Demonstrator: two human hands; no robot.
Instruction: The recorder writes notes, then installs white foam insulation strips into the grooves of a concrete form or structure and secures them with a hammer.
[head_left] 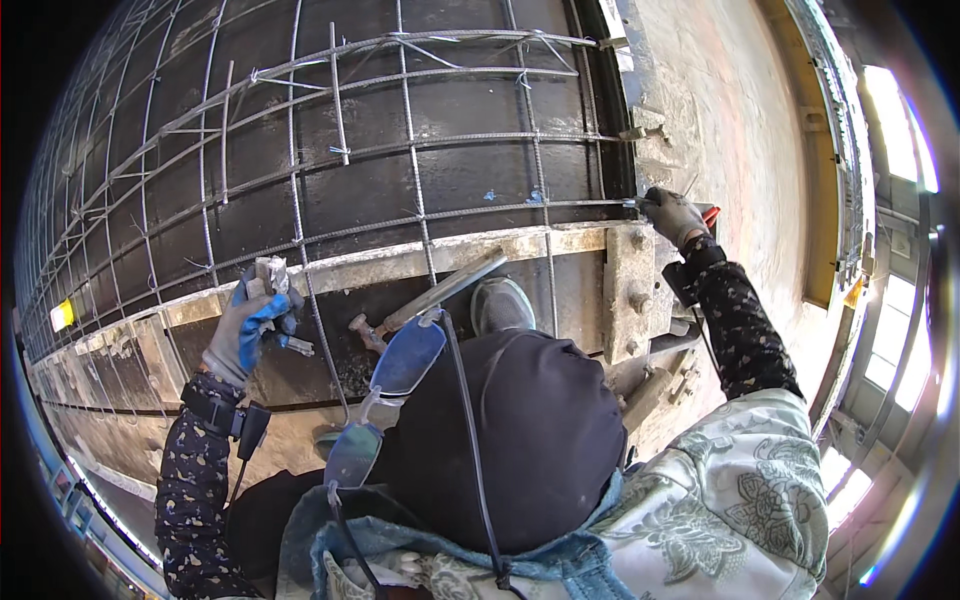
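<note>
My left hand (240, 335), in a grey and blue work glove, is closed around several small grey-white blocks (270, 272), just over the near side rail of a mould. My right hand (675, 215), gloved in grey, is closed at the rail's right corner, by the end of a steel bar (590, 203). A red-handled tool (711, 215) sticks out from its far side; the hand hides the tool's working end. The rebar mesh (410, 140) spreads over the dark mould bed in front of me. Between my hands lies a hammer (430, 300) with a rusty head and a grey handle.
The steel side rail (400, 262) runs crosswise, joined to a bolted end piece (630, 295). Bars stick out past it toward my legs. My shoe (502, 305) stands close to the hammer. Safety glasses (408, 355) hang below my head. A pale slab-like surface (740, 130) lies right.
</note>
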